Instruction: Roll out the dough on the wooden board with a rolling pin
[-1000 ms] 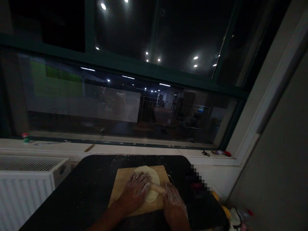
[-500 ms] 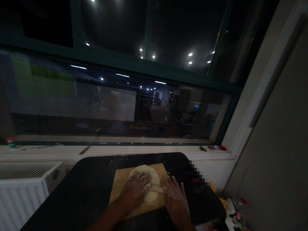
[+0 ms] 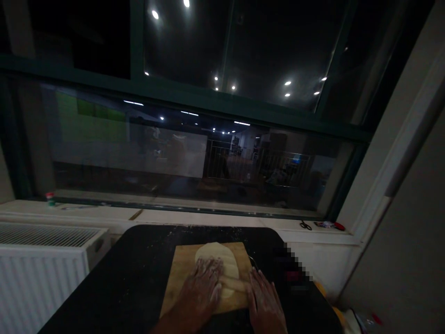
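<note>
A wooden rolling pin lies across a flat, pale sheet of dough on a wooden board. My left hand rests on the pin's left part, its floury fingers stretched forward over the dough and hiding that end. At the pin's right end, by the board's right edge, my right hand lies with its fingers extended. Both palms seem to press on the pin from above without wrapping round it. Flour whitens both hands.
The board sits on a black table with flour specks. Behind it run a white windowsill with scissors and a small red-topped bottle, and a large dark window. A radiator stands on the left.
My view has turned a little left, so the scene sits further right. Both hands and the rolling pin have come slightly nearer to me over the dough.
</note>
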A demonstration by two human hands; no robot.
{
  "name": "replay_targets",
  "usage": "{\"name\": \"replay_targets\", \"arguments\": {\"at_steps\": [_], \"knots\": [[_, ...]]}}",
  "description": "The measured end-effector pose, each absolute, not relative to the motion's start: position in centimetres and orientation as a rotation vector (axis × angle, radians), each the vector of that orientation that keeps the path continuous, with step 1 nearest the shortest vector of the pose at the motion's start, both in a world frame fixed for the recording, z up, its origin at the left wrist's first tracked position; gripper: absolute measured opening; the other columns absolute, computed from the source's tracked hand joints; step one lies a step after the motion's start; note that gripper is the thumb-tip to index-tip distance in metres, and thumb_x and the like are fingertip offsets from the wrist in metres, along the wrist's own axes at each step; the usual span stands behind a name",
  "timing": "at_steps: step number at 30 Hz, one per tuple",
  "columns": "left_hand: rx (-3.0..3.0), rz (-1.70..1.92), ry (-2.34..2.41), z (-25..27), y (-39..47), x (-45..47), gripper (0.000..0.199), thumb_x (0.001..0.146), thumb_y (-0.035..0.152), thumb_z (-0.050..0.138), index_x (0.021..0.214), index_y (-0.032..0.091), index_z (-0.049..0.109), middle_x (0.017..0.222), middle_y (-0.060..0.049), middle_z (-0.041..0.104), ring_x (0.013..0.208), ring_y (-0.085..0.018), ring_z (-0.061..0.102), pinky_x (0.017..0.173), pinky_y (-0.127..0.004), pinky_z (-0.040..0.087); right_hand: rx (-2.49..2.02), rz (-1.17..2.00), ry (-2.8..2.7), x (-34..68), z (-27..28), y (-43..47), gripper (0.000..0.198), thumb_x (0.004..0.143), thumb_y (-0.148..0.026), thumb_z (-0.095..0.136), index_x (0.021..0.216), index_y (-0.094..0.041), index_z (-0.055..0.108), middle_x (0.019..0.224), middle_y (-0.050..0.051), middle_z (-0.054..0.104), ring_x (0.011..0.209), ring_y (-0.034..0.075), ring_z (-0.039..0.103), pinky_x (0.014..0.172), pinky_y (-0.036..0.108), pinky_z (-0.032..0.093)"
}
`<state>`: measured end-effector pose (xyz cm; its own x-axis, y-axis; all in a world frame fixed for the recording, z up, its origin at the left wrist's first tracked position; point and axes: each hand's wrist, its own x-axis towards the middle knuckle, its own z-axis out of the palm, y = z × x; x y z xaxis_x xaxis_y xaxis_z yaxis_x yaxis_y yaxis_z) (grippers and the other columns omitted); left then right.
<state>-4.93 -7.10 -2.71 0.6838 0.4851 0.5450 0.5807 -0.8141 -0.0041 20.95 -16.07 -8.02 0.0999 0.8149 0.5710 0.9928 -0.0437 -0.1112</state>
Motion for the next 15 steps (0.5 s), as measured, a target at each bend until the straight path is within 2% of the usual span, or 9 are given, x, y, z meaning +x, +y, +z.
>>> {"name": "replay_targets", "arguments": {"at_steps": [4,8,10,12,15], "knots": [[-2.781,-0.752,-0.744,-3.3,-10.6,-7.4,0.070,0.102,0.036,0.045,0.165,0.035,0.012,0.161,0.004,0.042,0.142,-0.025,0.051,0.117,-0.042,0.051,-1.765,-0.561,-1.697,21.2,-12.1,-18.6,0.047,0.103,-0.052,0.034,0.138,-0.041,0.064,0.138,0.001,0.068,0.128,0.031,0.064,0.109,0.055,0.050],[-2.775,-0.784,-0.773,-2.4,-11.0,-7.9,0.077,0.100,0.033,0.048,0.164,0.037,0.006,0.161,0.005,0.041,0.143,-0.026,0.050,0.118,-0.044,0.050,-1.787,-0.569,-1.688,21.3,-11.8,-18.0,0.045,0.100,-0.057,0.041,0.124,-0.039,0.074,0.123,0.006,0.076,0.112,0.034,0.071,0.095,0.052,0.056],[-2.780,-0.760,-0.833,-2.0,-10.7,-7.7,0.073,0.102,0.034,0.045,0.164,0.037,0.005,0.162,0.006,0.039,0.146,-0.026,0.047,0.121,-0.045,0.047,-1.797,-0.598,-1.763,21.6,-10.4,-16.7,0.042,0.101,-0.047,0.039,0.120,-0.040,0.075,0.120,0.006,0.076,0.110,0.034,0.070,0.092,0.052,0.056],[-2.783,-0.732,-0.867,-2.0,-10.2,-7.4,0.070,0.104,0.036,0.042,0.164,0.037,0.006,0.163,0.005,0.037,0.147,-0.026,0.045,0.122,-0.044,0.046,-1.810,-0.611,-1.868,22.0,-8.4,-14.8,0.043,0.101,-0.034,0.037,0.121,-0.040,0.074,0.126,0.005,0.075,0.118,0.033,0.067,0.098,0.052,0.053],[-2.760,-0.749,-0.929,-2.3,-8.8,-6.5,0.065,0.104,0.039,0.040,0.164,0.034,0.016,0.162,0.002,0.039,0.147,-0.029,0.044,0.124,-0.047,0.043,-1.876,-0.550,-1.951,21.8,-4.8,-11.1,0.044,0.099,-0.024,0.039,0.126,-0.033,0.072,0.131,0.005,0.072,0.125,0.029,0.063,0.104,0.046,0.050]]}}
